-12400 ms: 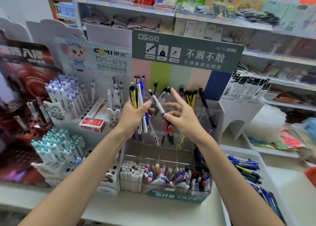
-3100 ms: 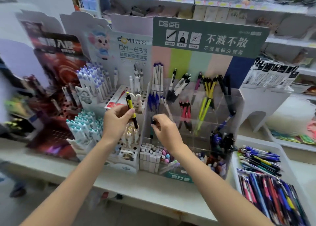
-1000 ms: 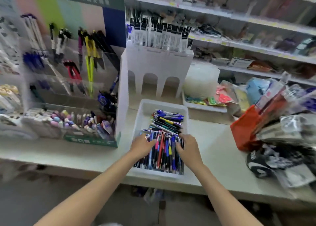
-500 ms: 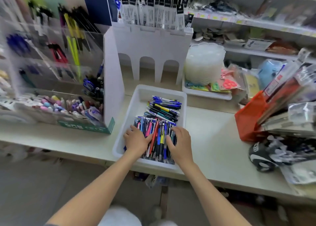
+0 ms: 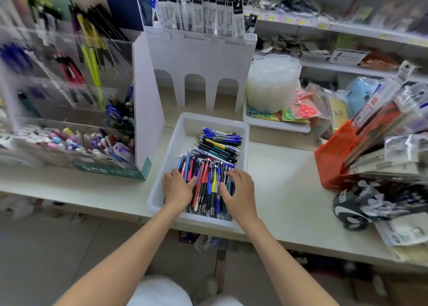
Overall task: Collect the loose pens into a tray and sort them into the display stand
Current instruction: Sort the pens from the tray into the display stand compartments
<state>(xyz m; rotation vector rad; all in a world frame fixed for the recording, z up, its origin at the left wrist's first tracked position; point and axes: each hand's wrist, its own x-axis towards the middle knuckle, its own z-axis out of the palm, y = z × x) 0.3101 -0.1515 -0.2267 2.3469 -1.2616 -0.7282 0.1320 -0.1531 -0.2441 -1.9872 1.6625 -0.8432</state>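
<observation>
White tray, mixed pens piled inside

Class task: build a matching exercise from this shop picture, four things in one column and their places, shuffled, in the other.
Things
1 tray
2 stand
3 basket
4 left hand

Places
A left of the tray
B right of the tray
C resting on the pens
D middle of the counter

Pairs: 1-D, 2-A, 3-B, 4-C
</observation>
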